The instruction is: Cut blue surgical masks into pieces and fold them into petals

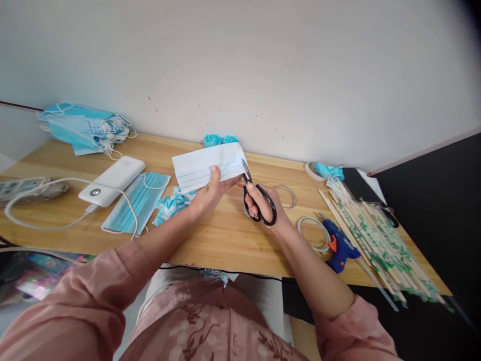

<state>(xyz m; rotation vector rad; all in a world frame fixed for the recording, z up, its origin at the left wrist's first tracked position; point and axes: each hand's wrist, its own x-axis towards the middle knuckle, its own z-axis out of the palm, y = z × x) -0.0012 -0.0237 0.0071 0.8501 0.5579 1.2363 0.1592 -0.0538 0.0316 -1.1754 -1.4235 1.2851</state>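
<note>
My left hand [213,190] pinches a pale blue pleated face mask [206,163] by its lower edge, thumb in front and fingers behind. My right hand [265,200] is wrapped round the black handles of a pair of scissors [271,215]. The blades point up and away, at the mask's right end; whether they are cutting into it I cannot tell. No ear loops show on this mask. Below my left wrist lies a heap of folded blue mask pieces [171,204]. Two blue rosettes [213,141] stand behind the mask by the wall.
Left on the wooden table [225,240]: a pile of masks [86,123], a white power bank [112,181] with a cable, and a single blue mask [141,198]. Right: a blue glue gun [341,245], rings [312,234], and wrapped wooden sticks [383,240] overhanging the front edge.
</note>
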